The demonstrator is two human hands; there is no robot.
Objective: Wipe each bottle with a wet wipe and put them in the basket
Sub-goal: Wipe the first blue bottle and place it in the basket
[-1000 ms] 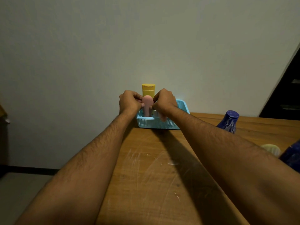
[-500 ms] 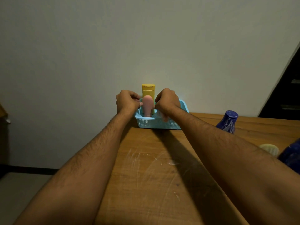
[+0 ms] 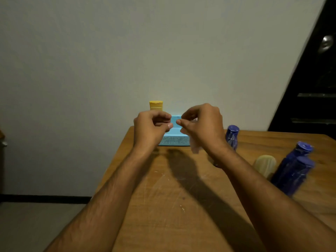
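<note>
**Both hands raised in front of the basket, wipe in the right**

The light blue perforated plastic basket [image 3: 175,138] sits at the far edge of the scratched wooden table [image 3: 174,197], against the wall. A yellow flip-cap bottle [image 3: 156,105] stands upright in its left end, long axis vertical, cap up; the hands hide the rest of the basket's contents.

The left hand [image 3: 151,127] hovers in front of the basket with fingers curled, thumb against forefinger, nothing visible in it. The right hand [image 3: 202,124] is curled too, clutching a pale crumpled wet wipe [image 3: 194,146] that hangs below the palm.

To the right, well apart from the basket, a dark blue marbled bottle [image 3: 231,136] stands upright. Nearer, a cream ribbed bottle [image 3: 265,164] stands beside two more blue bottles [image 3: 294,170], blurred.
</note>
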